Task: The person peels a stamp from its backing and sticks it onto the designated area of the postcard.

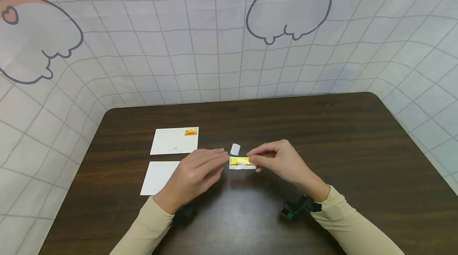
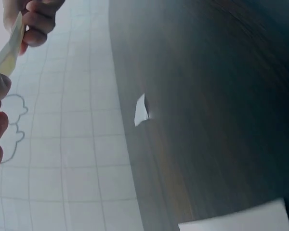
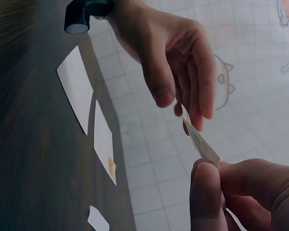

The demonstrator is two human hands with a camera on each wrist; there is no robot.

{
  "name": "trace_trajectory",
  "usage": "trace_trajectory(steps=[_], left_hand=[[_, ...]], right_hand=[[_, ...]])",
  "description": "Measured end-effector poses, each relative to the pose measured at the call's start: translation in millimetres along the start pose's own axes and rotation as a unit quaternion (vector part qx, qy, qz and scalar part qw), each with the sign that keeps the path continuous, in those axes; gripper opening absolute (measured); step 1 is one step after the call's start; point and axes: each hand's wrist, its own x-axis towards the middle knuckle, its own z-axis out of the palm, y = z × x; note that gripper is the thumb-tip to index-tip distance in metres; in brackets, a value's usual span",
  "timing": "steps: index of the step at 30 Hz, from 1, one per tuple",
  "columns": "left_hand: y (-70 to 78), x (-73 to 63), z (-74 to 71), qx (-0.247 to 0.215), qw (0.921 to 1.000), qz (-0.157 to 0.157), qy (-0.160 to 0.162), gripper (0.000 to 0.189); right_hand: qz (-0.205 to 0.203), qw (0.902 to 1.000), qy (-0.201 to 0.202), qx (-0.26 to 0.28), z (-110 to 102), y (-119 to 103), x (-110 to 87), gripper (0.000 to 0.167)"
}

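My right hand (image 1: 282, 161) pinches the right end of a small yellow-printed postage stamp piece (image 1: 239, 162) between thumb and fingers. Its toothed edge shows in the right wrist view, where the stamp piece (image 3: 202, 144) is held above the table. My left hand (image 1: 196, 173) is at the piece's other end, thumb and fingers apart; whether they touch it I cannot tell. Just beyond the piece lies a small curled white paper scrap (image 1: 235, 149). Left of my hands is a white card (image 1: 173, 141) bearing an orange stamp (image 1: 191, 131) at its upper right corner.
A second white card (image 1: 157, 177) lies nearer me, partly covered by my left hand. The dark wooden table (image 1: 343, 135) stretches to both sides, its far edge meeting a grid-patterned cloth wall (image 1: 171, 40).
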Motion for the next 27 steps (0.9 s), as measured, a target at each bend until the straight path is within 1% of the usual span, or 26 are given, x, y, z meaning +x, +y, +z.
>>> trace_trajectory(steps=[4, 7, 13, 18, 22, 27], left_hand=[[3.2, 4.7, 4.4, -0.009, 1.0000, 0.000, 0.000, 0.041], [5.6, 6.7, 6.9, -0.014, 0.9999, 0.007, -0.002, 0.039], [8.2, 6.5, 10.3, -0.022, 0.9995, 0.024, 0.003, 0.035], [10.0, 6.2, 11.4, -0.025, 0.9994, 0.025, 0.005, 0.033], [11.2, 7.1, 11.7, -0.028, 0.9991, 0.028, 0.012, 0.029], [11.9, 8.3, 12.2, -0.026, 0.9990, 0.030, 0.020, 0.024]], right_hand=[[-0.003, 0.9999, -0.005, 0.011, 0.9, -0.7, -1.1, 0.019], [-0.006, 0.9998, -0.010, 0.018, 1.6, -1.0, -2.2, 0.019], [-0.012, 0.9993, -0.020, 0.028, 1.9, -0.4, -3.2, 0.019], [-0.010, 0.9991, -0.025, 0.032, 1.5, 0.0, -4.3, 0.020], [-0.009, 0.9993, -0.024, 0.028, 1.1, 0.0, -4.4, 0.020], [-0.016, 0.9998, -0.006, -0.005, 0.4, 0.5, -4.1, 0.020]])
